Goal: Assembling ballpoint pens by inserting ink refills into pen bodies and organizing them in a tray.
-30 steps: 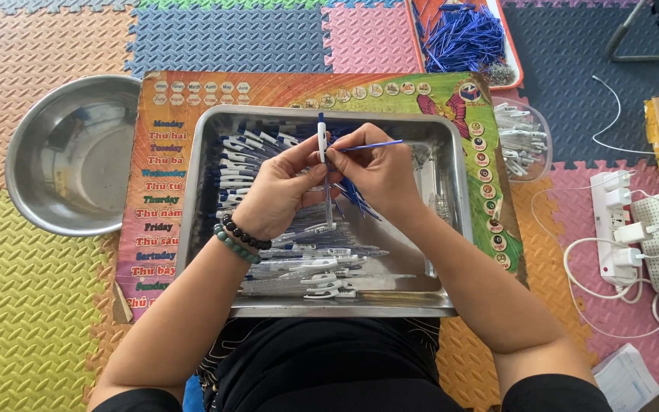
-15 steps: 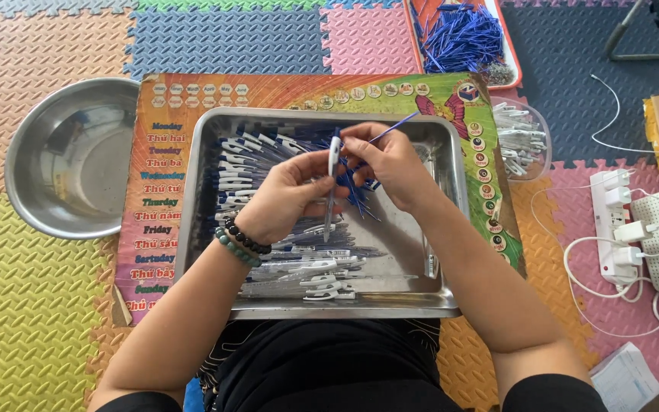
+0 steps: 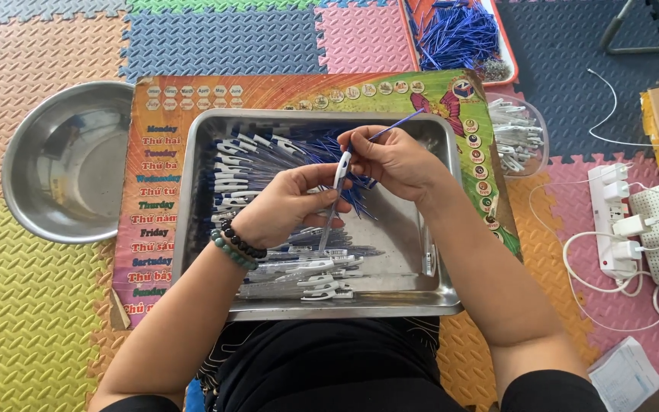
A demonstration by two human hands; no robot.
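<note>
My left hand [image 3: 287, 202], with bead bracelets on the wrist, holds a clear pen barrel [image 3: 335, 200] with a white clip, tilted nearly upright over a steel tray [image 3: 436, 301]. My right hand [image 3: 398, 159] pinches a thin blue refill [image 3: 392, 127] whose lower end meets the top of the barrel. In the tray lie several pens with white clips [image 3: 299, 267] and a heap of blue refills [image 3: 314, 149] under my hands.
A round steel bowl [image 3: 62, 164] sits at the left. A red tray of blue refills [image 3: 459, 34] lies at the far edge, a clear tub of white parts [image 3: 519, 133] beside it. A power strip with plugs and cables [image 3: 619, 221] is at the right. Coloured foam mats cover the floor.
Both hands have shifted slightly right over the tray. The refill has swung from level to slanting up-right, its end now at the barrel's top.
</note>
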